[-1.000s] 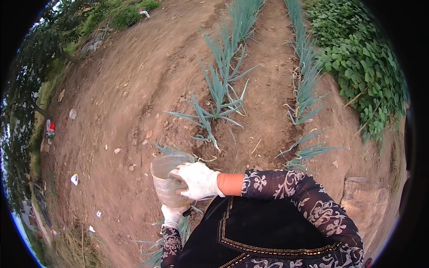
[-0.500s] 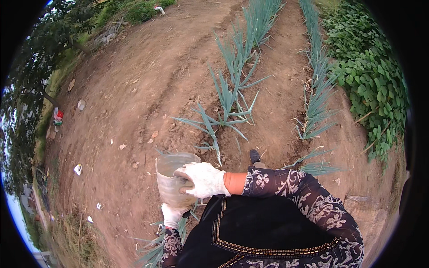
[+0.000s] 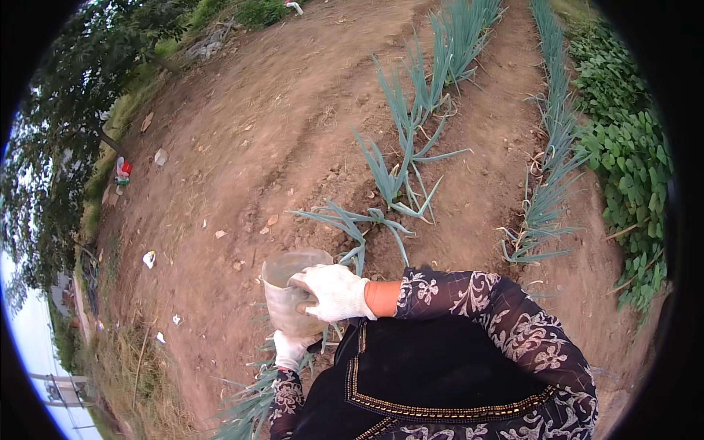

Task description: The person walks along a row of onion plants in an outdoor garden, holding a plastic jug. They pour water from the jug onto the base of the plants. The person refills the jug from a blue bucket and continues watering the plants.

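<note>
A cloudy, translucent plastic container (image 3: 277, 302) with a wide open top is held in front of my body. My left hand (image 3: 292, 349), in a white glove, grips it low down; its fingers are partly hidden behind it. My right hand (image 3: 330, 292), gloved too with fingertips bare, has its thumb and fingers drawn together at the container's mouth. What those fingers hold, if anything, is hidden. A small dark thing shows beside my left hand, too unclear to name. Just beyond the container grow green onions (image 3: 396, 176) in a row.
Another onion row (image 3: 546, 209) runs along the right, beside a leafy green patch (image 3: 631, 161). Bare brown soil (image 3: 242, 161) spreads to the left, with scraps of litter (image 3: 149, 259) on it. More onion leaves (image 3: 253, 403) stand near my left forearm. Trees (image 3: 81, 88) line the far left.
The view has swung a little, so the plants and ground sit further right in the picture. Both hands stay at the container, with little change in their hold.
</note>
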`<move>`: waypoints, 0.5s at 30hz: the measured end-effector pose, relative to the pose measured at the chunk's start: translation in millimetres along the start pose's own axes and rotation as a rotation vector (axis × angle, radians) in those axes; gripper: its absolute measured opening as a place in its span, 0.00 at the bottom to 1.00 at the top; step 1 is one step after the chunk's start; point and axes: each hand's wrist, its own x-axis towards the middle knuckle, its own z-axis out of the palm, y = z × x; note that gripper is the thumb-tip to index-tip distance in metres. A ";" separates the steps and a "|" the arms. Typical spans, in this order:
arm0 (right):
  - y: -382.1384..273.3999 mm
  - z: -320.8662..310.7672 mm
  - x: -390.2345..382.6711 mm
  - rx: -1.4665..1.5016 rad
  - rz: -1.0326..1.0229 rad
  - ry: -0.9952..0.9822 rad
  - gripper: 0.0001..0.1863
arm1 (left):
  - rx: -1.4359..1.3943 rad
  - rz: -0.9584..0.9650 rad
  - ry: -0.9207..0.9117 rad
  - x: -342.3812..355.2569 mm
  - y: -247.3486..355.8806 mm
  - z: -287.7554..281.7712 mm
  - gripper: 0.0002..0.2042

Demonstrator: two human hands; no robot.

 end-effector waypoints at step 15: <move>38.7 -30.6 -2.8 0.081 -0.016 0.001 0.21 | -0.763 -0.334 -0.006 18.8 25.2 35.6 0.28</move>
